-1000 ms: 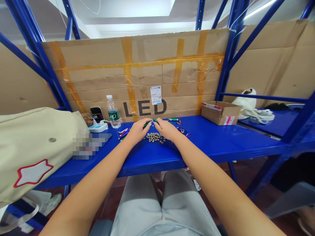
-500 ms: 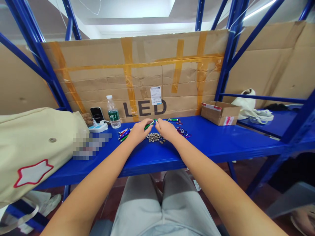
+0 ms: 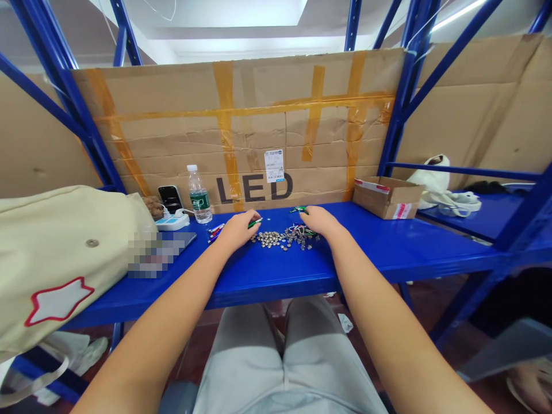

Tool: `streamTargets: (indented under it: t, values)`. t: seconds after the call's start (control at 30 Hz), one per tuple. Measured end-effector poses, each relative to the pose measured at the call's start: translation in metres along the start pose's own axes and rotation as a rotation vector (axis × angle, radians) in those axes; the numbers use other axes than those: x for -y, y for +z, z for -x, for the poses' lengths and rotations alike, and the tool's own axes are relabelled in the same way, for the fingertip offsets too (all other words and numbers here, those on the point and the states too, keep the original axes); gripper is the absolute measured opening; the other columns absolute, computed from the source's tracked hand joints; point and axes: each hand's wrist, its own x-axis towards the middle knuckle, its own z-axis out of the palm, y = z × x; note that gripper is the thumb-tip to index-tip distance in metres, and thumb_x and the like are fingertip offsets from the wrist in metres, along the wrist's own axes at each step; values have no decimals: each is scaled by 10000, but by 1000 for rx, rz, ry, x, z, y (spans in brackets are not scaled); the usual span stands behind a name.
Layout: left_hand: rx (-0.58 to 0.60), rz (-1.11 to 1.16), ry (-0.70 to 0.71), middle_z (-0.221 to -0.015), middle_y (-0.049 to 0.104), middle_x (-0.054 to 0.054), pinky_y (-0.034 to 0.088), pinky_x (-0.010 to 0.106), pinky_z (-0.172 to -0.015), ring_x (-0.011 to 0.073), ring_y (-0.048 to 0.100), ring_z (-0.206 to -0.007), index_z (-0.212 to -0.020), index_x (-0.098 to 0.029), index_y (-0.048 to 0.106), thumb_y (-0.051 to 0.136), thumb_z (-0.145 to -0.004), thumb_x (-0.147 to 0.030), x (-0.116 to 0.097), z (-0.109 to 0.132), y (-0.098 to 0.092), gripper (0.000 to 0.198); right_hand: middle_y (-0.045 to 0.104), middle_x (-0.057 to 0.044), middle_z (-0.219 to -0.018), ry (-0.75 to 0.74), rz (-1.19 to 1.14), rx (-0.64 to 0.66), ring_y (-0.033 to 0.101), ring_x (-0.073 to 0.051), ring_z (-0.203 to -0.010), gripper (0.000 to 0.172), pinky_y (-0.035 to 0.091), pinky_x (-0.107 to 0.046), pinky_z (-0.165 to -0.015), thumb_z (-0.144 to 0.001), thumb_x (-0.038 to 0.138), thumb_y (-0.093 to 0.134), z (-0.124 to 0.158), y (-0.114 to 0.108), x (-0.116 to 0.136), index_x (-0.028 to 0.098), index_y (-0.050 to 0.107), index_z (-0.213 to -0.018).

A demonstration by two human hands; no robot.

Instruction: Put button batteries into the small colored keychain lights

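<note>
My left hand is closed around a slim green metal tube, pen-like, its tip pointing right. Beside it on the blue tabletop lies a heap of small silver metal pieces. More silver pieces mixed with coloured clips lie just right of that heap. At the back, the fingertips of my right hand are bent together at some small green pieces; what they pinch is hidden. Partly behind my left wrist are blue and red pen-like tubes.
A water bottle, a white power strip and a phone stand at the back left. The cream bag covers the left end. An open cardboard box sits at the right. Taped cardboard walls the back.
My hands were together over the silver heap. The right hand has moved right to the green pieces, while the left has drawn slightly left with the green tube. More silver pieces show.
</note>
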Motion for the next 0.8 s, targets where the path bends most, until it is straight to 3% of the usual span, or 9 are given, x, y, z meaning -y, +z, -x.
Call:
streamTargets:
  t: [0.1, 0.2, 0.27, 0.33, 0.4, 0.43, 0.53, 0.67, 0.8]
  values:
    - [15, 10, -29, -962, 708, 48, 493, 318, -796, 209, 648, -889, -976, -199, 621, 535, -826, -267, 16, -2, -1, 185, 640, -195, -1142, 78, 86, 141, 623, -276, -994, 394, 445, -319, -807, -852, 352, 422, -1, -2, -16, 108, 663, -1045]
    - [15, 67, -18, -986, 704, 49, 490, 314, -828, 196, 643, -902, -981, -190, 628, 548, -821, -270, 24, -3, 0, 196, 632, -194, -1164, 157, 122, 188, 617, -290, -1026, 439, 455, -336, -806, -844, 387, 439, 4, -4, -18, 108, 659, -1104]
    - [16, 93, 6, -1000, 700, 47, 489, 317, -842, 191, 640, -908, -987, -190, 630, 556, -819, -269, 23, -3, 1, 200, 626, -197, -1174, 233, 123, 152, 606, -301, -1047, 468, 457, -350, -808, -848, 426, 447, 10, -7, -13, 113, 649, -1132]
    - [16, 103, 51, -1003, 698, 41, 490, 314, -841, 185, 638, -910, -990, -195, 631, 567, -818, -270, 18, -3, 2, 198, 629, -203, -1159, 275, 102, 37, 603, -293, -1047, 481, 449, -348, -817, -873, 457, 421, 15, -8, -3, 114, 653, -1117]
    - [15, 100, 114, -1001, 698, 36, 491, 304, -839, 179, 636, -916, -982, -199, 636, 576, -820, -272, 10, -3, 3, 187, 658, -186, -1091, 199, 25, -90, 615, -255, -1003, 474, 436, -316, -818, -921, 446, 345, 19, -6, 12, 127, 675, -1041]
    - [16, 93, 150, -1000, 698, 35, 490, 299, -842, 177, 636, -921, -977, -200, 640, 578, -822, -271, 5, -3, 3, 181, 677, -164, -1040, 84, -35, -108, 622, -232, -965, 483, 430, -298, -813, -942, 433, 305, 20, -3, 20, 139, 686, -976]
    - [-8, 62, 244, -997, 702, 33, 486, 293, -851, 173, 636, -929, -974, -204, 648, 574, -832, -266, -7, -4, 6, 172, 701, -98, -866, -259, -227, -33, 615, -165, -835, 538, 408, -237, -790, -981, 370, 227, 17, 10, 43, 147, 672, -776]
    - [-73, 40, 284, -994, 707, 51, 488, 303, -854, 181, 639, -932, -996, -198, 656, 563, -851, -289, -14, -5, 10, 195, 685, -105, -895, -299, -304, -79, 583, -162, -826, 420, 393, -243, -773, -968, 286, 292, 11, 27, 57, 131, 644, -801]
    - [-118, 14, 302, -993, 708, 63, 482, 322, -870, 186, 638, -932, -991, -197, 665, 557, -861, -278, -13, -5, 13, 188, 637, -73, -738, -265, -385, -27, 557, -164, -742, 470, 385, -247, -706, -964, 342, 270, 8, 32, 55, 153, 560, -647]
